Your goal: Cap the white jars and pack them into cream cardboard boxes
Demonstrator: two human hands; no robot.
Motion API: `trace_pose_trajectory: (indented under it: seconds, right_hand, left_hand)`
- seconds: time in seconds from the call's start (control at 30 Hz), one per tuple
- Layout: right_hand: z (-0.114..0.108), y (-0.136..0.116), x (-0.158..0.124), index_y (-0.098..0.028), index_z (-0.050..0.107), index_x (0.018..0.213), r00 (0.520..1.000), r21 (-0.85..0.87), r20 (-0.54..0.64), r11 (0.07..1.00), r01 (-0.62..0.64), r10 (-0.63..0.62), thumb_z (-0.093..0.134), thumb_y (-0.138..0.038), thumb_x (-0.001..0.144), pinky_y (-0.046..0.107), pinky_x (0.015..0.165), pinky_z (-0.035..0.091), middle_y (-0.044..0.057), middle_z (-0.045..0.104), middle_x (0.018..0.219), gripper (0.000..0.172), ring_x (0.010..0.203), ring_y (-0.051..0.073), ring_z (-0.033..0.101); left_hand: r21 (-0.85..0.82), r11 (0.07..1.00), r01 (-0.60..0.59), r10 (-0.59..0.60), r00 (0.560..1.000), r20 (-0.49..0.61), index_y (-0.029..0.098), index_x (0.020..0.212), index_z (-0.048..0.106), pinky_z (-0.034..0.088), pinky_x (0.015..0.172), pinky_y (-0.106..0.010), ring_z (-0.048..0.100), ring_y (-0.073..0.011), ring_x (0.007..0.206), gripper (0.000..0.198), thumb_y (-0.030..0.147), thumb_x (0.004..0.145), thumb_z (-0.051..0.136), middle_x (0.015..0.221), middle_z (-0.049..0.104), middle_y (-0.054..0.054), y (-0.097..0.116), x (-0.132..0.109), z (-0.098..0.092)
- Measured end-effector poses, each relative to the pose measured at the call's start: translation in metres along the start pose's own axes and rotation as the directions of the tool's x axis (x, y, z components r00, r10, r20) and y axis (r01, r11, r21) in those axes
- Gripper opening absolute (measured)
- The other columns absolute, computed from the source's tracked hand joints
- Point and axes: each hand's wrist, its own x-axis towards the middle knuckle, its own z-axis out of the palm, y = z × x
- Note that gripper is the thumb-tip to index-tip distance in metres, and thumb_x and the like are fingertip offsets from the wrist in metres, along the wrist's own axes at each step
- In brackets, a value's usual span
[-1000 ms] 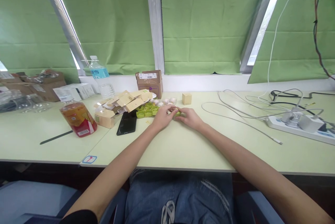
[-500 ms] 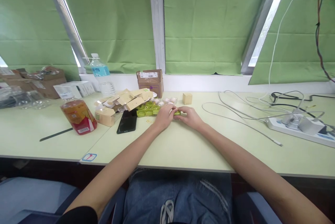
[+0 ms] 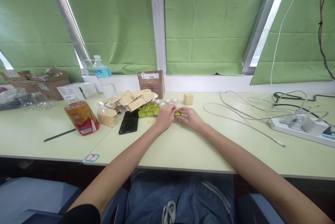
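Note:
My left hand (image 3: 164, 117) and my right hand (image 3: 190, 117) meet on the pale green table (image 3: 183, 143), fingers pinched together on a small green plastic piece (image 3: 177, 113) between them. Just left of the hands lies a cluster of more green pieces (image 3: 148, 111). Behind it sit small white wrapped items (image 3: 167, 101), a pile of little tan cardboard boxes (image 3: 131, 101) and a single tan cube box (image 3: 188, 99).
A black phone (image 3: 129, 124) lies left of my hands, a red-labelled bottle (image 3: 81, 116) and a black stick (image 3: 59, 135) further left. A water bottle (image 3: 103, 76), a brown carton (image 3: 151, 81) and more boxes stand at the back. Cables (image 3: 243, 112) and a power strip (image 3: 300, 127) fill the right side.
My hands stay together on the green piece, with only slight finger movement. The view has shifted a little to the left and up.

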Motion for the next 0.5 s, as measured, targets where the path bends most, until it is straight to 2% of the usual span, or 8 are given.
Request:
trace_pose_trajectory:
  seconds: [0.23, 0.33, 0.43, 0.5]
  right_hand:
    - [0.003, 0.006, 0.001, -0.019, 0.078, 0.114, 0.998, -0.019, -0.001, 0.998, 0.061, -0.061, 0.075, -0.029, 0.092, 0.038, 0.098, 0.052, 0.011, 0.074, 0.116, 0.024, 0.106, 0.026, 0.07]
    - [0.003, 0.007, 0.0, -0.02, 0.078, 0.113, 0.999, -0.006, -0.005, 0.999, 0.05, -0.05, 0.076, -0.028, 0.091, 0.038, 0.097, 0.052, 0.011, 0.074, 0.114, 0.023, 0.105, 0.026, 0.07]
    - [0.003, 0.007, 0.0, -0.019, 0.079, 0.106, 0.999, 0.001, -0.006, 0.999, 0.037, -0.037, 0.075, -0.028, 0.091, 0.036, 0.093, 0.052, 0.01, 0.074, 0.108, 0.018, 0.1, 0.025, 0.069]
    - [0.004, 0.007, 0.0, -0.018, 0.078, 0.102, 1.0, -0.007, -0.013, 1.0, 0.026, -0.026, 0.074, -0.03, 0.092, 0.035, 0.09, 0.052, 0.009, 0.073, 0.104, 0.016, 0.097, 0.024, 0.069]
  left_hand:
    - [0.017, 0.996, 0.086, -0.086, 0.996, 0.003, 0.02, 0.094, 0.069, 0.045, 0.079, -0.035, 0.065, -0.0235, 0.084, 0.02, 0.026, 0.101, 0.051, 0.09, 0.075, -0.006, 0.002, -0.002, -0.005]
    - [-0.043, 0.993, 0.106, -0.105, 0.994, 0.011, 0.02, 0.091, 0.071, 0.047, 0.079, -0.033, 0.067, -0.0224, 0.085, 0.019, 0.028, 0.099, 0.056, 0.09, 0.076, -0.005, 0.004, -0.001, -0.006]
    - [-0.148, 0.985, 0.087, -0.086, 0.996, 0.014, 0.021, 0.096, 0.072, 0.05, 0.08, -0.031, 0.07, -0.0209, 0.089, 0.018, 0.032, 0.099, 0.058, 0.093, 0.077, -0.004, 0.007, 0.0, -0.009]
    - [-0.165, 0.985, 0.05, -0.055, 0.998, -0.029, 0.02, 0.104, 0.071, 0.051, 0.082, -0.031, 0.07, -0.0199, 0.089, 0.021, 0.034, 0.101, 0.054, 0.097, 0.077, -0.004, 0.01, 0.001, -0.014]
